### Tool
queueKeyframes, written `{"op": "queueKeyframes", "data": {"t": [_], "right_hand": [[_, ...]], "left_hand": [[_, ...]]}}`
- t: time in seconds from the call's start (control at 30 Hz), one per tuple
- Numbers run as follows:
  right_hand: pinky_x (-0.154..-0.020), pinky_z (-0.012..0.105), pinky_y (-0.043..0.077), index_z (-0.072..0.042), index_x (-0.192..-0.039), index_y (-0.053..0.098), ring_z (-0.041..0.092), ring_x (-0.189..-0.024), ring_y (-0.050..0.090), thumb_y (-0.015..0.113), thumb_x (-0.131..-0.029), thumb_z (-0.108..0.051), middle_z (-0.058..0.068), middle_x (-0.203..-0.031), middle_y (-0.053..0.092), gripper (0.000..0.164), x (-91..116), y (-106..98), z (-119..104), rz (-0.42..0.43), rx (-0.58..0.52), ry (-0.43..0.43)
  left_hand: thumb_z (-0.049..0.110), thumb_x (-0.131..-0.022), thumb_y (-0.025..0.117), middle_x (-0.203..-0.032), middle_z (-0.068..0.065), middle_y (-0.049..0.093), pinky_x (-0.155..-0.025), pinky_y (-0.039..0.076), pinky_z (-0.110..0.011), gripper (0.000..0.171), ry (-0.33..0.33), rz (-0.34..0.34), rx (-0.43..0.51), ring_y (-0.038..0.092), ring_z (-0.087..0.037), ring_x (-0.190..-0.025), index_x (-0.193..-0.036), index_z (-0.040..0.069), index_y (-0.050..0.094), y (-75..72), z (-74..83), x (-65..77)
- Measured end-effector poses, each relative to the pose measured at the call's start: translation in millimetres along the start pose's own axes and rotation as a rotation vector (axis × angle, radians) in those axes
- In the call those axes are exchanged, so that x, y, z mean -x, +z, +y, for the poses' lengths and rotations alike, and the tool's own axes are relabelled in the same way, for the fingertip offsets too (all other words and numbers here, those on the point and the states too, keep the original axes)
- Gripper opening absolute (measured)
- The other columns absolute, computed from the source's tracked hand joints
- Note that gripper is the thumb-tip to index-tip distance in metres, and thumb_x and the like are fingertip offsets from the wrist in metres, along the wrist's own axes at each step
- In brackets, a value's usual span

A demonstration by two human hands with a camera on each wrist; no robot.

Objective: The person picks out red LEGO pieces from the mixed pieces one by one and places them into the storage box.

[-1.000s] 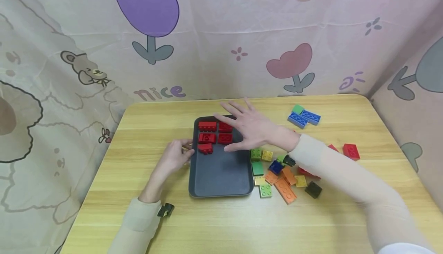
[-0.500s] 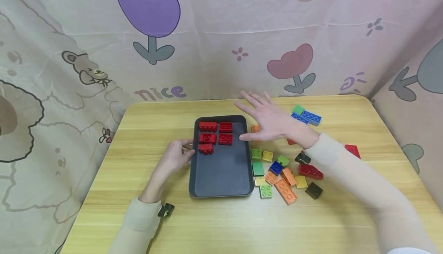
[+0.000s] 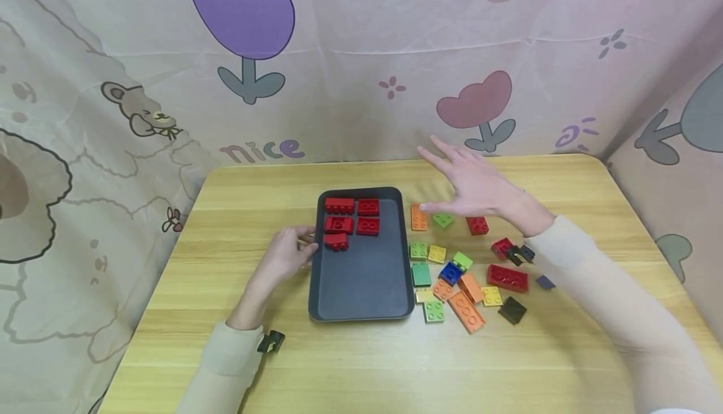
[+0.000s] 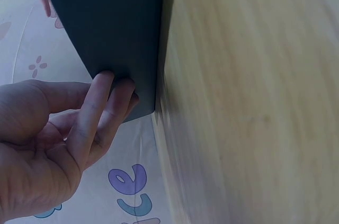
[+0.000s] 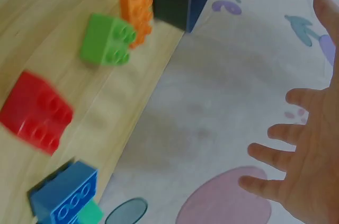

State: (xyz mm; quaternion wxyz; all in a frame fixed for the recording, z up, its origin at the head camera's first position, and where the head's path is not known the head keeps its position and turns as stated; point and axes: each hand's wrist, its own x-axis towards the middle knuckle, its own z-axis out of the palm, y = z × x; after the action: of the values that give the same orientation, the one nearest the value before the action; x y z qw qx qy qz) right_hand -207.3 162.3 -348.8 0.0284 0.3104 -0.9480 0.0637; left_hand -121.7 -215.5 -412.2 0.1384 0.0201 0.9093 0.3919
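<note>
My left hand [image 3: 284, 254] rests at the left side of a dark grey tray [image 3: 361, 291]. In the left wrist view its fingertips touch the tray's outer wall [image 4: 114, 23]. Red toy bricks [image 3: 338, 226] sit in two columns in the upper part of the tray. My right hand [image 3: 477, 183] hovers with spread fingers above the back of the table and holds nothing. Nearest below it are an orange brick [image 3: 418, 217], a light green brick [image 3: 443, 220] and a red brick [image 3: 477, 225]. A blue brick [image 5: 64, 192] shows in the right wrist view.
Right of the tray lie several more bricks: a long red one [image 3: 507, 278], a dark blue one [image 3: 451, 273], a long orange one [image 3: 465, 312] and a black one [image 3: 512, 310]. A patterned cloth [image 3: 350, 75] hangs behind the wooden table [image 3: 361, 370].
My right hand has moved from above the tray to the right, uncovering red bricks in the tray and loose bricks beside it. My left hand stays at the tray's side.
</note>
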Motion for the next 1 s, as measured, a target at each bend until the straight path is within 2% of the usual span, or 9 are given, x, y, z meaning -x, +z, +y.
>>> {"op": "queueKeyframes", "data": {"t": [0.3,0.43,0.63,0.8,0.9,1.0], "right_hand": [[-0.114,0.067,0.028,-0.031,-0.156,0.011,0.041,-0.147,0.024,0.05,-0.073,-0.085,0.006,-0.164,0.014,0.107,15,9,18,-0.013,0.025,0.029],[-0.109,0.067,0.034,-0.03,-0.156,0.015,0.041,-0.144,0.03,0.049,-0.072,-0.087,0.007,-0.162,0.024,0.107,21,14,22,-0.035,0.013,0.06],[-0.088,0.06,0.053,-0.024,-0.152,0.031,0.039,-0.135,0.043,0.052,-0.072,-0.085,0.011,-0.152,0.041,0.103,31,22,28,-0.094,0.016,0.13],[-0.069,0.049,0.058,-0.017,-0.148,0.04,0.037,-0.125,0.053,0.059,-0.073,-0.079,0.015,-0.141,0.052,0.099,39,27,31,-0.143,0.037,0.176],[-0.071,0.05,0.058,-0.011,-0.145,0.045,0.035,-0.115,0.058,0.062,-0.075,-0.075,0.017,-0.134,0.056,0.096,43,30,35,-0.156,0.038,0.19],[-0.078,0.053,0.057,-0.004,-0.138,0.052,0.033,-0.106,0.061,0.065,-0.078,-0.068,0.019,-0.127,0.06,0.089,47,33,39,-0.159,0.027,0.196]], "left_hand": [[0.005,-0.093,0.062,-0.113,-0.02,0.067,-0.062,0.061,-0.031,0.043,-0.002,0.003,-0.014,0.069,-0.017,-0.075,-0.134,-0.001,0.054,-0.5,0.2,-0.2],[0.006,-0.093,0.062,-0.114,-0.019,0.067,-0.062,0.061,-0.03,0.043,-0.002,0.002,-0.018,0.069,-0.018,-0.077,-0.134,-0.001,0.054,-0.6,0.5,-0.3],[0.006,-0.093,0.061,-0.115,-0.019,0.066,-0.062,0.061,-0.029,0.043,0.006,0.001,-0.021,0.07,-0.017,-0.079,-0.134,-0.001,0.054,-0.5,0.5,0.0],[0.006,-0.093,0.061,-0.115,-0.02,0.066,-0.063,0.061,-0.03,0.043,0.013,0.001,-0.018,0.069,-0.016,-0.078,-0.135,-0.002,0.054,-0.7,0.4,0.2],[0.006,-0.093,0.061,-0.115,-0.02,0.066,-0.063,0.061,-0.03,0.043,0.012,0.002,-0.013,0.069,-0.016,-0.078,-0.135,-0.002,0.054,-0.7,0.2,0.2],[0.006,-0.093,0.061,-0.115,-0.02,0.066,-0.063,0.061,-0.03,0.043,0.01,0.003,-0.013,0.069,-0.017,-0.079,-0.135,-0.002,0.054,-0.6,-0.1,0.2]]}}
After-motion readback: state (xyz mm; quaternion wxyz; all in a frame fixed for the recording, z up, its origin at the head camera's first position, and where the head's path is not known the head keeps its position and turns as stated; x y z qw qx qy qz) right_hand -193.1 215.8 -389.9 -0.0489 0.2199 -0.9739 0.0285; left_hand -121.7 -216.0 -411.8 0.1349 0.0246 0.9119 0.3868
